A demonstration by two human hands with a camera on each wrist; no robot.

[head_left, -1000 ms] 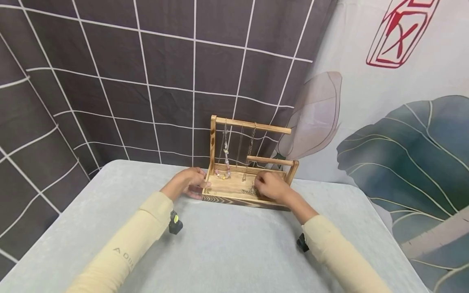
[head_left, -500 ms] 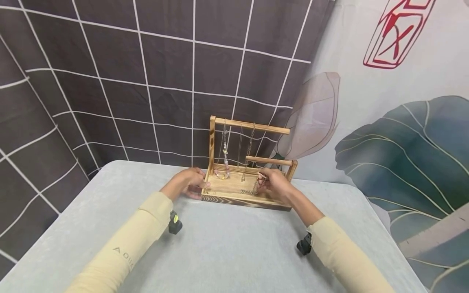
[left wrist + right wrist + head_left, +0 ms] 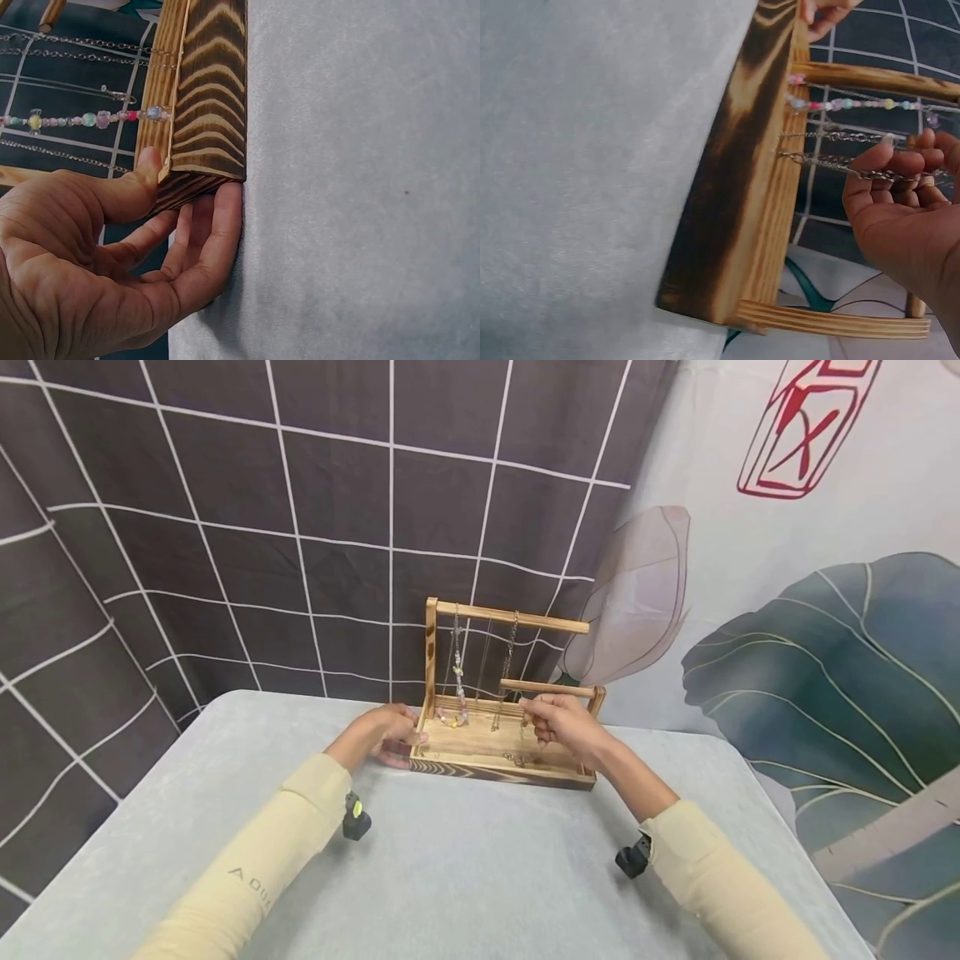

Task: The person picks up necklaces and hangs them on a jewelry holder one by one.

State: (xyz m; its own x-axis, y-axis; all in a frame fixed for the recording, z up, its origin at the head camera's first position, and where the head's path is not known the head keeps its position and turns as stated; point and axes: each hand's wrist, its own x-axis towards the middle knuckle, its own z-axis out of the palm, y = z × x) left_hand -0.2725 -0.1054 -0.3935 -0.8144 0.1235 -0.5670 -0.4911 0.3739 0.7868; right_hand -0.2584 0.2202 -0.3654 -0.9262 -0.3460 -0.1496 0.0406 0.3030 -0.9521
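Observation:
A wooden jewelry stand with a tray base and two bars stands at the table's far side. My left hand grips its left end. In the left wrist view, the thumb lies on the rim and the other fingers lie against the outer wall. Over the tray's right part, my right hand pinches a metal chain necklace, whose lower end lies in the tray. A beaded necklace and a chain hang from the high bar. A thin necklace hangs between them.
The lower bar runs just behind my right hand. A pale cloth covers the table. Behind it hang a dark gridded curtain and a white sheet with a leaf print.
My right hand has risen from the tray floor toward the lower bar, drawing the chain necklace up with it. The left hand keeps its grip on the stand.

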